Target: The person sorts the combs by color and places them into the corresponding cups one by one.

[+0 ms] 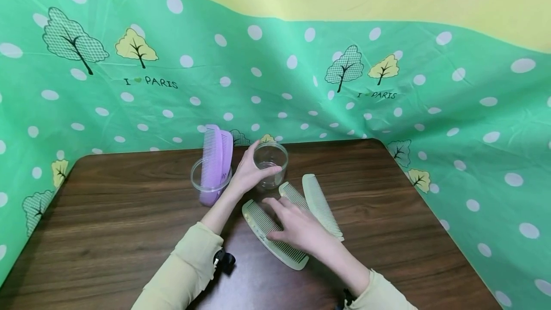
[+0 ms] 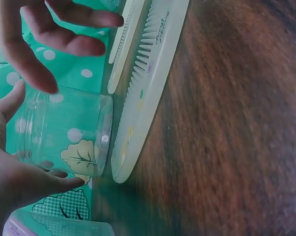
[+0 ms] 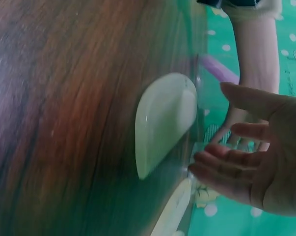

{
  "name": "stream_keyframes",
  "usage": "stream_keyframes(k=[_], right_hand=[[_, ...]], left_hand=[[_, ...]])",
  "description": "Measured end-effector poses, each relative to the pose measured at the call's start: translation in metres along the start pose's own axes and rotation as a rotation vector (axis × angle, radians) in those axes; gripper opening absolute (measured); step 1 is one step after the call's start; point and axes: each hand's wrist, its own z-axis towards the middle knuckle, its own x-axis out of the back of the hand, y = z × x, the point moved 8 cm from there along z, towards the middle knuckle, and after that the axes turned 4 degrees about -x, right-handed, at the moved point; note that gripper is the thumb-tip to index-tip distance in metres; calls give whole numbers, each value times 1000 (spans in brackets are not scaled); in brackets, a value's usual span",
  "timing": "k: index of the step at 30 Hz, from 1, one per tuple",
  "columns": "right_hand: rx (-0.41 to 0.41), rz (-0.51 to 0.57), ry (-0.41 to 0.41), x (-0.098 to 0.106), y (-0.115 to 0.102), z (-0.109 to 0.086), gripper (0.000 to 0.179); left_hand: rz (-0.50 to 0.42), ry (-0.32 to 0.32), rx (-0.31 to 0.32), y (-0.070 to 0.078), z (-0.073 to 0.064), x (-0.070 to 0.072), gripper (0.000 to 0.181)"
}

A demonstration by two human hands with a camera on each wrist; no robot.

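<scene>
My left hand (image 1: 248,172) holds a clear round jar (image 1: 272,160) near the back edge, thumb on the near side and fingers at its far left. In the left wrist view the jar (image 2: 71,130) is see-through, with that hand (image 2: 13,169) around it. Over the pale green combs hovers my right hand (image 1: 297,224), its fingers spread and loosely bent. Beneath it lies a curved comb (image 1: 273,238); a second comb (image 1: 294,195) and a straighter comb (image 1: 320,204) lie just beyond. The right wrist view shows the right hand (image 3: 251,157) with nothing in its grasp.
Left of the held jar, another clear jar (image 1: 195,176) contains purple combs (image 1: 213,157) standing upright. The dark wooden table (image 1: 129,224) meets a green dotted cloth (image 1: 241,85) at its back and sides.
</scene>
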Motion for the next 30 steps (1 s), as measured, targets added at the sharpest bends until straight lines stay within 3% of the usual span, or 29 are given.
stream_keyframes(k=[6,15,22,30], right_hand=[[20,-238,-64,-14,-18,1,86],[16,-401,-50,-23,-30,2,81],[23,-455,-16,-26,-33,2,71],[31,-459,-10,-25,-37,2,63]], left_hand=[[-63,-7,1,0,1,-1,105],[-91,-18,-16,-5,2,-3,101],[-142,-9,-33,-5,2,-5,100],[-138,-14,-20,-8,2,-3,99]])
